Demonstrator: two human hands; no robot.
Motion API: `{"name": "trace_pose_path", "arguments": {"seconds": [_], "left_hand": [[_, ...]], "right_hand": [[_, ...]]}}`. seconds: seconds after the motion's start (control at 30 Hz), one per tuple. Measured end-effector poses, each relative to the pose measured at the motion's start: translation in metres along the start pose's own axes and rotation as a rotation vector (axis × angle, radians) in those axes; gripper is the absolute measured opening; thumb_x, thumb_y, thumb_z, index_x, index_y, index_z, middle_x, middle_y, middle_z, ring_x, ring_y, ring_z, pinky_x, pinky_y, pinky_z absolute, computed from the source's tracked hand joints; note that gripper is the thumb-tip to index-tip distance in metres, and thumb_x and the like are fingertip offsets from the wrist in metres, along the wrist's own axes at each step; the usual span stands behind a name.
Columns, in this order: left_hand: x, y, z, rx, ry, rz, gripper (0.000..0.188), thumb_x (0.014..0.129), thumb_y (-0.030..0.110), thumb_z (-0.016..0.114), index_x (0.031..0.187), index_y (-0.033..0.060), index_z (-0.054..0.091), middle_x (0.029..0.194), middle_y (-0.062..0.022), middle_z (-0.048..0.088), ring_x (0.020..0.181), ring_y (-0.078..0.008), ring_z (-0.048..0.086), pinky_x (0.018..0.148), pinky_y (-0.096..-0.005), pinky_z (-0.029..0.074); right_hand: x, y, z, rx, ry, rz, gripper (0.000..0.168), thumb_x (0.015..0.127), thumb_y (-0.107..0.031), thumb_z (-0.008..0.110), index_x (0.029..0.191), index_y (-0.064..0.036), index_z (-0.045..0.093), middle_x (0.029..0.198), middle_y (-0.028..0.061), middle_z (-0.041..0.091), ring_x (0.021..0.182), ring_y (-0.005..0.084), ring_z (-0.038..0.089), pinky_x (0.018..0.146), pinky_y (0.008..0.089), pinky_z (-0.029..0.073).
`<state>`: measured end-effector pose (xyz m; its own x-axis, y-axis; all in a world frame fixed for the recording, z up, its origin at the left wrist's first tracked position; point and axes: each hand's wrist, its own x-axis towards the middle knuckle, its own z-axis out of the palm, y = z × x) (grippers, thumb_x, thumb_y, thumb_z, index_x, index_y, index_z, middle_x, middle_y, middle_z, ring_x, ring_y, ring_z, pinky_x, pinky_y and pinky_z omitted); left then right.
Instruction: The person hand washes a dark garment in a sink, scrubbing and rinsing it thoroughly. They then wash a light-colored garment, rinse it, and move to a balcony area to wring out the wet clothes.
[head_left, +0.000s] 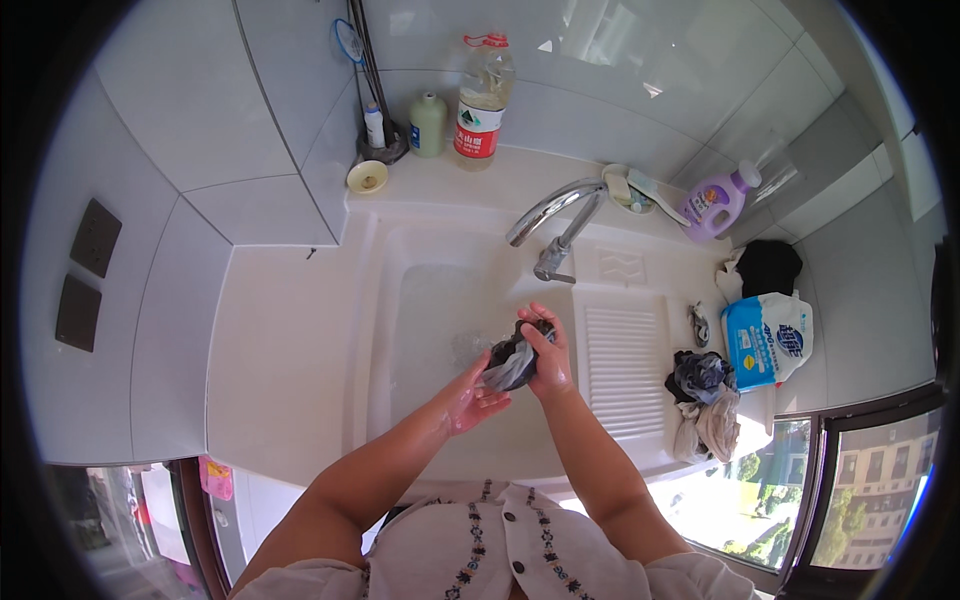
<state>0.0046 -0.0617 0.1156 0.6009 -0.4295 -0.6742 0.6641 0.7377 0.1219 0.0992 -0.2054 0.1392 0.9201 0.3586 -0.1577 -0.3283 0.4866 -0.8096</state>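
Observation:
Both my hands hold one small bundle of wet black and grey cloth (513, 363) above the right part of a white sink basin (442, 300) filled with water. My left hand (474, 397) cups the bundle from the lower left, palm up. On its right side, my right hand (546, 351) grips it with the thumb across the top. Ripples show in the water beside the cloth. A chrome faucet (559, 225) arches over the basin just beyond my hands. Right of the basin lies a ribbed washboard (624, 371) built into the counter.
Crumpled dark cloth (701, 375) and beige cloth (709, 429) lie right of the washboard, beside a blue-and-white detergent pouch (765, 341). A purple detergent bottle (718, 201), a soap dish (628, 206), a large plastic bottle (480, 112), a green bottle (428, 127) and a yellow bowl (367, 177) line the back ledge.

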Motion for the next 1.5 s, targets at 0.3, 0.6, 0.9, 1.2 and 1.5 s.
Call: {"name": "trace_pose_path", "arguments": {"seconds": [0.3, 0.6, 0.9, 1.2, 1.5], "left_hand": [[0.009, 0.015, -0.009, -0.148, -0.77, 0.007, 0.043, 0.098, 0.05, 0.059, 0.109, 0.0087, 0.063, 0.103, -0.0052, 0.067, 0.097, -0.0168, 0.066, 0.086, -0.0338, 0.055], [-0.032, 0.011, 0.047, 0.149, -0.168, 0.093, 0.046, 0.094, 0.029, 0.069, 0.133, 0.0107, 0.05, 0.127, -0.0057, 0.059, 0.113, -0.0206, 0.061, 0.095, -0.0384, 0.055], [-0.022, 0.028, 0.05, 0.574, -0.288, 0.039, 0.04, 0.084, 0.012, 0.08, 0.118, 0.0118, 0.058, 0.11, -0.0021, 0.061, 0.096, -0.0141, 0.063, 0.087, -0.0307, 0.055], [0.045, -0.001, -0.004, 1.355, 0.195, 0.531, 0.014, 0.086, 0.022, 0.068, 0.089, 0.0112, 0.059, 0.069, -0.0005, 0.056, 0.063, -0.0101, 0.055, 0.049, -0.0291, 0.037], [-0.037, 0.013, 0.087, -0.138, -0.524, -0.14, 0.03, 0.084, 0.024, 0.069, 0.103, 0.0069, 0.053, 0.076, 0.003, 0.048, 0.055, -0.0044, 0.045, 0.046, -0.0202, 0.03]], "right_hand": [[-0.066, -0.015, 0.058, -1.002, -0.563, -0.641, 0.016, 0.081, 0.005, 0.071, 0.088, -0.006, 0.062, 0.085, 0.0085, 0.06, 0.082, 0.0248, 0.061, 0.073, 0.0344, 0.05], [-0.021, -0.023, 0.029, -0.211, -0.083, 0.128, 0.032, 0.097, -0.025, 0.067, 0.12, -0.008, 0.054, 0.11, 0.006, 0.06, 0.112, 0.0242, 0.058, 0.096, 0.038, 0.048], [0.007, -0.023, 0.008, -0.371, -0.332, 0.271, 0.028, 0.084, -0.006, 0.076, 0.086, -0.011, 0.048, 0.086, -0.0004, 0.054, 0.082, 0.0136, 0.055, 0.074, 0.0304, 0.049], [0.022, 0.053, -0.003, -1.107, 0.067, 0.245, 0.008, 0.088, -0.007, 0.064, 0.093, -0.008, 0.057, 0.082, 0.0, 0.055, 0.076, 0.0129, 0.053, 0.067, 0.0305, 0.047], [0.02, -0.04, 0.032, 0.471, -0.36, 0.466, 0.089, 0.086, -0.084, 0.036, 0.138, -0.014, 0.052, 0.125, 0.0074, 0.056, 0.122, 0.0359, 0.053, 0.102, 0.06, 0.046]]}}
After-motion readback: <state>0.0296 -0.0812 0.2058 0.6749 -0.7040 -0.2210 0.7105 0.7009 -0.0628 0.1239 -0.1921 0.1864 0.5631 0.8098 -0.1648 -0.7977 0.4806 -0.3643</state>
